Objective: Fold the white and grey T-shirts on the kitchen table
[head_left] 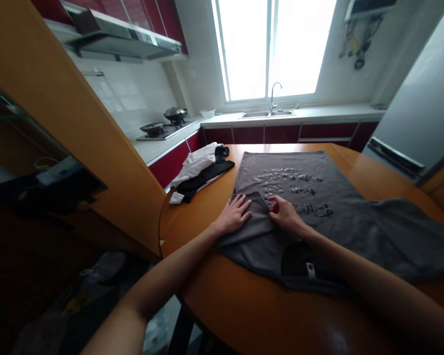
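A dark grey T-shirt [340, 236] lies spread on the wooden table, its printed lettering facing up and its neckline with a small white label towards me. One sleeve stretches out to the right; the left sleeve is folded inward over the body. My left hand [234, 215] rests flat on the fold's left edge, fingers spread. Thumb and fingers of my right hand [284, 214] are pinched together at the tip of the folded sleeve, beside the lettering.
White and black garments [203, 170] lie heaped at the table's [196, 217] far left. Beyond it are a counter with a sink [268, 114], a stove with pans [175, 114] and a window. A fridge [414, 108] stands at right, a wooden cabinet [133, 192] at left.
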The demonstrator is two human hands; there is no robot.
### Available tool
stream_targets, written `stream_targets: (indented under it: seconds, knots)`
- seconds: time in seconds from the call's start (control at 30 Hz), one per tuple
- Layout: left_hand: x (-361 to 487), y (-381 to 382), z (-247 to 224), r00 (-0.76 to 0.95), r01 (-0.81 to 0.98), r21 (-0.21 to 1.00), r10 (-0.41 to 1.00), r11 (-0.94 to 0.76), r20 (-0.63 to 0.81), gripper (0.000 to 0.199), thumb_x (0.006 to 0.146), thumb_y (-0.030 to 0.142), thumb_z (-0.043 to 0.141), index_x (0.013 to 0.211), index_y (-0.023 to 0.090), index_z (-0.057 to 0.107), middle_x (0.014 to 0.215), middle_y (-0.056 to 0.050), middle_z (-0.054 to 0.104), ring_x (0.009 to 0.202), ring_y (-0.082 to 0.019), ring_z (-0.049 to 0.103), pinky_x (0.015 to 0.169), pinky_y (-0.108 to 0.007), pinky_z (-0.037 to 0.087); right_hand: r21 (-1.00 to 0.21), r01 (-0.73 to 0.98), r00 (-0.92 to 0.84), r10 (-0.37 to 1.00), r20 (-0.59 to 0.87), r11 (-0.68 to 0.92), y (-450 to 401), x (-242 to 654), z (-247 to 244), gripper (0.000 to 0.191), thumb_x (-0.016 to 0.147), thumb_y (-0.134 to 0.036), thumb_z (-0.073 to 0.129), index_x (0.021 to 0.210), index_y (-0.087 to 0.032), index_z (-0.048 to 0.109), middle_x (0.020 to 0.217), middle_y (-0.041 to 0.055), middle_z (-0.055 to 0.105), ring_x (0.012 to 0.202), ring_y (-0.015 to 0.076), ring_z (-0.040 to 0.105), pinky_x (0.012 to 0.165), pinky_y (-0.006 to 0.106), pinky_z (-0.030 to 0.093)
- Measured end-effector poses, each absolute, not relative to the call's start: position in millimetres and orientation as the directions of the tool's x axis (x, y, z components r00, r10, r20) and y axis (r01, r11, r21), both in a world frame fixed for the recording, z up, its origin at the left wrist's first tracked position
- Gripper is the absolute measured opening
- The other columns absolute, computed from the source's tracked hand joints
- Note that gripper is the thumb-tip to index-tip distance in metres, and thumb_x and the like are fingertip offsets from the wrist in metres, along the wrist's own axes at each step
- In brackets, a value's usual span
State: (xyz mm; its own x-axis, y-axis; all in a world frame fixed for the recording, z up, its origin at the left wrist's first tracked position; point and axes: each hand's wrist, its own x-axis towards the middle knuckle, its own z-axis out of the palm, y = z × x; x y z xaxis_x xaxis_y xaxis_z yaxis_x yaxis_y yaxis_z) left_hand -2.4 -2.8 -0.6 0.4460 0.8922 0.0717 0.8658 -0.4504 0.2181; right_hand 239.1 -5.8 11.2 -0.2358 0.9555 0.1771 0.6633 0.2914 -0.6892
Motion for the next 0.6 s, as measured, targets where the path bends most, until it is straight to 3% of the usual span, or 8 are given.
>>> stream_targets:
  seconds: [0.1, 0.23, 0.4, 0.6]
  knots:
    - [-4, -3, 1, 0.448, 0.867, 0.214, 0.892, -0.45, 0.061, 0.063, 0.102, 0.059, 0.035, 0.155, 0.025, 0.037, 0.165, -0.01, 0.022, 0.153, -0.032, 0.015, 0.121, -0.059, 0.016, -0.535, 0.741, -0.306, 0.913, 0.268, 0.405, -14, 237, 12, 0.047, 0.079, -0.007, 0.057, 0.126, -0.014, 0.06, 0.101, 0.0093, 0.069, 0.094, 0.0211, 0.064, 0.086, 0.029, 0.049]
    - [-6, -4, 12, 0.46, 0.852, 0.232, 0.883, -0.47, 0.097, 0.06, 0.102, 0.056, 0.037, 0.154, 0.026, 0.038, 0.164, -0.01, 0.024, 0.153, -0.031, 0.016, 0.12, -0.061, 0.014, -0.346, 0.74, -0.447, 0.806, 0.387, 0.576, -23, 231, 11, 0.045, 0.094, -0.017, 0.044, 0.137, -0.016, 0.057, 0.136, 0.0149, 0.06, 0.128, 0.027, 0.051, 0.11, 0.04, 0.04]
    - [-9, -23, 22, 0.522, 0.799, 0.248, 0.836, -0.548, 0.168, 0.056, 0.104, 0.052, 0.037, 0.154, 0.028, 0.037, 0.164, -0.008, 0.027, 0.153, -0.028, 0.017, 0.122, -0.057, 0.016, -0.245, 0.717, -0.611, 0.758, 0.228, 0.652, -26, 228, -4, 0.058, 0.101, -0.033, 0.035, 0.155, -0.013, 0.036, 0.163, 0.0128, 0.03, 0.152, 0.0277, 0.02, 0.122, 0.052, 0.019]
    - [-17, -44, 21, 0.611, 0.749, 0.296, 0.791, -0.592, 0.036, 0.058, 0.103, 0.053, 0.038, 0.156, 0.028, 0.035, 0.164, -0.008, 0.025, 0.153, -0.029, 0.019, 0.123, -0.055, 0.016, -0.233, 0.749, -0.614, 0.782, 0.109, 0.621, -24, 229, -12, 0.061, 0.102, -0.039, 0.031, 0.157, -0.014, 0.03, 0.165, 0.0124, 0.02, 0.153, 0.0279, 0.015, 0.121, 0.057, 0.016]
